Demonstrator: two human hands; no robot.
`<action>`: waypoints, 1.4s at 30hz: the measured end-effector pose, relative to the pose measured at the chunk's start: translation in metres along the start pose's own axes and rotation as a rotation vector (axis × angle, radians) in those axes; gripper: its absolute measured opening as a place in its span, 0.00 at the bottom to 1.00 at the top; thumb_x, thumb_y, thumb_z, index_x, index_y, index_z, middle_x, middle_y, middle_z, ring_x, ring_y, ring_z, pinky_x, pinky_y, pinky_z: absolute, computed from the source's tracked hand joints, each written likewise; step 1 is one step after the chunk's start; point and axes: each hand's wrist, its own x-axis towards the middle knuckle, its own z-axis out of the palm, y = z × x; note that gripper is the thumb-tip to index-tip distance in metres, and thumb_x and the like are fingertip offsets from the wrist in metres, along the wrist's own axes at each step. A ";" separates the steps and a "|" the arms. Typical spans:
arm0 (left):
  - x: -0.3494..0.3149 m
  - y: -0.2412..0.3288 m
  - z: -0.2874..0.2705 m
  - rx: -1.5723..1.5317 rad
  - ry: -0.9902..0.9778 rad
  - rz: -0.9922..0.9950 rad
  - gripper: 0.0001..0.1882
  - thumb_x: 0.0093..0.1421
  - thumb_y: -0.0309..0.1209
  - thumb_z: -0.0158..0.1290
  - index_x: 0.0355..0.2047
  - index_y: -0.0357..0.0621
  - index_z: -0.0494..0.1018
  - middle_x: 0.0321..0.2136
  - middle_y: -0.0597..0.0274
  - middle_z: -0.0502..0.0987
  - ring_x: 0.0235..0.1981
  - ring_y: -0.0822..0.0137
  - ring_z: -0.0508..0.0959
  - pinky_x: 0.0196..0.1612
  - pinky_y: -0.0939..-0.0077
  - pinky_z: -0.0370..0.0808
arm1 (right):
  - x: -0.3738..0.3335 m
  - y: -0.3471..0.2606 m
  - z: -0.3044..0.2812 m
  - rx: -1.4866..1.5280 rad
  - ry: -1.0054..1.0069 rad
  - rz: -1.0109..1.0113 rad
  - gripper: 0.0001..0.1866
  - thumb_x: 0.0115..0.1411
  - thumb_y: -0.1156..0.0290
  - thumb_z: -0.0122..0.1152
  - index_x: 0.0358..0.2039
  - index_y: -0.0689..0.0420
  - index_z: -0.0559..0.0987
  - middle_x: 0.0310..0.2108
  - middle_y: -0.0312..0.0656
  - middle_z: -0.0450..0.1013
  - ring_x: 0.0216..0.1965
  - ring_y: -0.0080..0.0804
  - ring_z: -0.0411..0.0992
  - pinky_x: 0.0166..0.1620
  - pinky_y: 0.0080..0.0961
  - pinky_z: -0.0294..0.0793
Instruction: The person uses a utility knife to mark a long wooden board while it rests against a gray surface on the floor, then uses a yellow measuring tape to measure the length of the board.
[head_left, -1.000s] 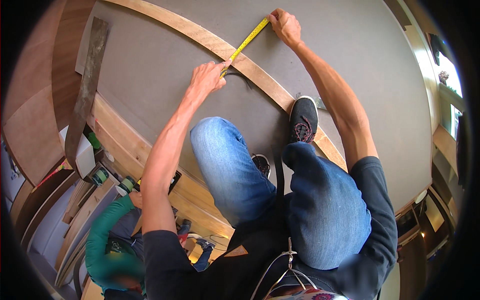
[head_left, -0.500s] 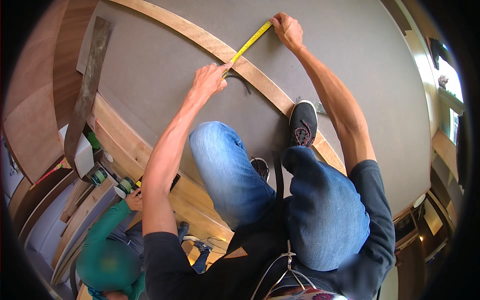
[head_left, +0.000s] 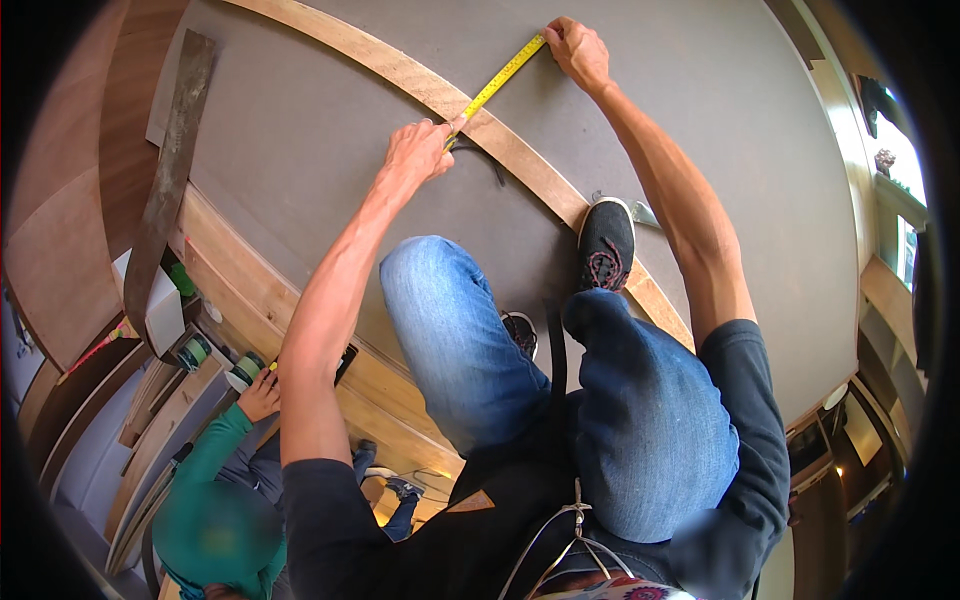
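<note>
A yellow tape measure (head_left: pixel 503 75) is stretched across a long light-brown wooden strip (head_left: pixel 400 75) on the grey surface. My right hand (head_left: pixel 578 52) pinches the far end of the blade, beyond the strip. At the strip's near edge, my left hand (head_left: pixel 418 155) is closed around the other end of the tape; the fingers hide most of the case. A thin dark strap-like piece (head_left: pixel 487 160) lies beside that hand. My black shoe (head_left: pixel 607 245) rests on the strip farther right.
Under me spreads a wide grey panel (head_left: pixel 760 200). A dark weathered board (head_left: pixel 172 175) leans at the left, near light timber (head_left: pixel 235 270). A metal piece (head_left: pixel 645 213) lies beside my shoe. At lower left, a co-worker in a green top (head_left: pixel 205 470) reaches toward green-and-white rolls (head_left: pixel 243 373).
Both hands keep the tape stretched across the strip, nearly still. The co-worker's hand at lower left has shifted slightly.
</note>
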 end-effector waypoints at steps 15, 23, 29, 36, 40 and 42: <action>0.002 0.004 -0.005 0.008 -0.031 -0.011 0.35 0.48 0.31 0.55 0.61 0.66 0.71 0.31 0.48 0.80 0.36 0.47 0.81 0.41 0.52 0.78 | -0.001 0.000 -0.003 0.001 -0.003 0.017 0.19 0.63 0.53 0.57 0.42 0.54 0.83 0.33 0.46 0.81 0.39 0.47 0.79 0.45 0.40 0.75; 0.001 0.006 -0.007 -0.003 -0.015 0.012 0.34 0.48 0.31 0.56 0.60 0.62 0.72 0.30 0.47 0.80 0.35 0.47 0.81 0.40 0.53 0.77 | -0.001 0.003 -0.005 -0.017 0.007 0.013 0.19 0.63 0.53 0.56 0.42 0.54 0.82 0.33 0.46 0.81 0.40 0.46 0.79 0.45 0.40 0.75; 0.000 0.008 -0.012 0.018 -0.069 -0.016 0.34 0.50 0.32 0.56 0.61 0.64 0.71 0.32 0.47 0.80 0.36 0.47 0.81 0.41 0.52 0.77 | -0.002 -0.001 -0.005 0.026 -0.008 0.016 0.18 0.64 0.54 0.56 0.43 0.55 0.82 0.34 0.45 0.82 0.40 0.46 0.79 0.45 0.39 0.76; 0.002 0.009 -0.013 0.061 -0.048 0.010 0.34 0.51 0.31 0.56 0.62 0.64 0.70 0.32 0.51 0.81 0.37 0.50 0.82 0.41 0.56 0.80 | -0.001 0.004 -0.006 0.036 0.017 -0.029 0.18 0.64 0.55 0.56 0.41 0.56 0.82 0.35 0.45 0.81 0.40 0.46 0.79 0.45 0.39 0.75; 0.002 0.007 -0.010 0.071 -0.059 0.003 0.33 0.50 0.31 0.57 0.61 0.64 0.71 0.33 0.51 0.81 0.36 0.50 0.82 0.40 0.55 0.80 | -0.003 0.003 -0.005 0.052 0.024 -0.042 0.18 0.63 0.56 0.56 0.41 0.57 0.82 0.34 0.46 0.81 0.40 0.47 0.79 0.44 0.40 0.75; 0.002 0.007 -0.005 0.057 -0.025 0.019 0.33 0.50 0.31 0.57 0.60 0.63 0.71 0.32 0.50 0.80 0.36 0.49 0.82 0.38 0.54 0.80 | -0.006 0.006 -0.005 0.036 0.036 -0.041 0.16 0.63 0.56 0.57 0.39 0.55 0.82 0.32 0.46 0.81 0.39 0.49 0.78 0.44 0.42 0.75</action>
